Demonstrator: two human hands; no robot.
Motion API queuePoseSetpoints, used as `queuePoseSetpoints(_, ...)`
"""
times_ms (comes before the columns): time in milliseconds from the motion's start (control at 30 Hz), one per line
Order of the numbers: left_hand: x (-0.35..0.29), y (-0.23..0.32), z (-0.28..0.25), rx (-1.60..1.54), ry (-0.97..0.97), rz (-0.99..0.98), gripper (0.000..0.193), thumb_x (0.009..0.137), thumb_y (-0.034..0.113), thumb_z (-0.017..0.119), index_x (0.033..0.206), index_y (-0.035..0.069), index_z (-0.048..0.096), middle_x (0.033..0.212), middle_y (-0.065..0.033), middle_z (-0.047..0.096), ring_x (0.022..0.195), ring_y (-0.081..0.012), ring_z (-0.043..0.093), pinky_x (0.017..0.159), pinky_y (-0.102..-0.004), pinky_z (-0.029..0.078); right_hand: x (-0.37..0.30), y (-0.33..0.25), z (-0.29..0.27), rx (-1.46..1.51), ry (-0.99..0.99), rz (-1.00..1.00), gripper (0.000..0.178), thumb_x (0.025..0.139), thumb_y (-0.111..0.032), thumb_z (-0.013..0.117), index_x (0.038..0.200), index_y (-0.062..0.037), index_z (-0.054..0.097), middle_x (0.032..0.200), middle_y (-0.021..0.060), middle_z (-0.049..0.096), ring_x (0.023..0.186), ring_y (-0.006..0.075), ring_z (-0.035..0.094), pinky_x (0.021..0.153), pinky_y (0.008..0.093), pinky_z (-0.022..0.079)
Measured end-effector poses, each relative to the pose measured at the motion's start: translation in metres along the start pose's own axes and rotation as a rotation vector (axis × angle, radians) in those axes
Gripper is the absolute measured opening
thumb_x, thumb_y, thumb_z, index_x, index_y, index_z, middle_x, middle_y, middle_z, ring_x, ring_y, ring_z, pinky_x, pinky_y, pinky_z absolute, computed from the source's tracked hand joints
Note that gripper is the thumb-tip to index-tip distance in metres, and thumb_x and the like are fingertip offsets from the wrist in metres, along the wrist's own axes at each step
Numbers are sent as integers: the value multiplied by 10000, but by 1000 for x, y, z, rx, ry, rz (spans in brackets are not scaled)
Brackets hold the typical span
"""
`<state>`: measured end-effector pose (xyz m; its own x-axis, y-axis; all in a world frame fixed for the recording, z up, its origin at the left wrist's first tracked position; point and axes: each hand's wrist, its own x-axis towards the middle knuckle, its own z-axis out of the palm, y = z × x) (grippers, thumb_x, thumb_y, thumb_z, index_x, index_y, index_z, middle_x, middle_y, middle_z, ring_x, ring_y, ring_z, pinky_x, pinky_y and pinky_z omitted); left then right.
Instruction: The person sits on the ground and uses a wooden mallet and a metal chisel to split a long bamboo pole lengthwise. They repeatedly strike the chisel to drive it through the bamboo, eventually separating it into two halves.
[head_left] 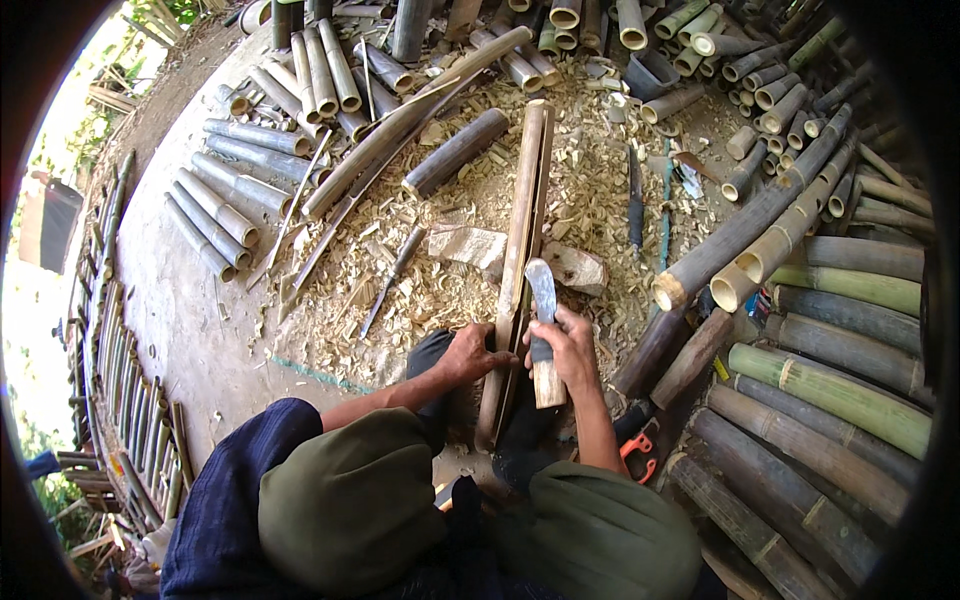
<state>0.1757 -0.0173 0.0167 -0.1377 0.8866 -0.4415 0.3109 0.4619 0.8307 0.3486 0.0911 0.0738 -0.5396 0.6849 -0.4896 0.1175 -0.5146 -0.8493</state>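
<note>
A long split bamboo pole runs away from me between my knees, a dark gap along its length. My left hand grips its near part, thumb laid across the bamboo. On the pole's right side, my right hand is wrapped round a short chopping knife. The knife's blade points away from me; its pale wooden handle end sticks out below the fist. Under the pole, a rough wooden block shows on both sides, its left part and right part.
Shavings cover the ground. A knife lies left of the pole, another dark knife to the right. Cut bamboo tubes lie at left; thick bamboo poles stack at right. An orange handle shows beside my right knee.
</note>
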Motion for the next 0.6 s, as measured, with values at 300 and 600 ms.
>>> queuePoseSetpoints(300,-2,-5,-3,-61,-14,-19,522,753,339,887,1076,-37,722,940,-236,743,914,-332,737,831,-445,544,6,-16,4,45,23,-20,235,898,-122,667,1085,19,650,751,102,675,494,179,630,425,325,529)
queuePoseSetpoints(600,-2,1,-11,37,-11,-46,568,746,423,880,1071,-15,719,865,-198,719,830,-311,705,765,-444,522,75,-69,-1,-52,43,-78,304,917,-123,662,1178,31,638,783,120,696,529,185,661,462,312,556)
